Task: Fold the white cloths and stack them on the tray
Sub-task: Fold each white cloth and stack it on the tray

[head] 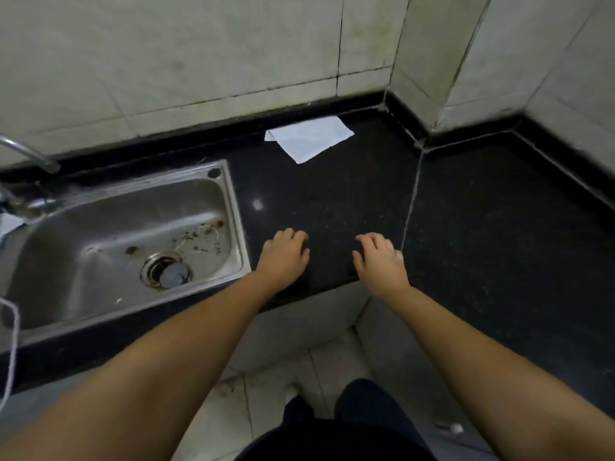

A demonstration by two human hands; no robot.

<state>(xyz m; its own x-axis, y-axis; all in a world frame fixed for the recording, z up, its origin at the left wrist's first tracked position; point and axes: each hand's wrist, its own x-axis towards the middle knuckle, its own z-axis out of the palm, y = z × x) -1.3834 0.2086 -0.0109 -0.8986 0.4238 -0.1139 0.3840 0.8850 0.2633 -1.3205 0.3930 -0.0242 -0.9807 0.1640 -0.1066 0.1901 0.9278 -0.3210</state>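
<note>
Both arms stretched forward, palms down over black counter [332,207] — left hand [283,257] and right hand [379,261] empty, fingers loosely curled. White cloth [309,138] lies at the back by the wall, well apart from the hands — steel sink [238,227] left.

A plain white cloth [311,138] lies on a black counter [482,207] flecked with fine pale speckles and crossed by a thin grey seam. The sink [133,294] beside it is dull silver steel, marked with rust-brown spots and dark specks around a grey drain. The wall tiles [199,48] are off-white with a greenish tinge, dark grout lines and faint stains. The floor [266,394] is pale grey tile, smudged with dirt. The person's trousers [349,427] are dark navy.
</note>
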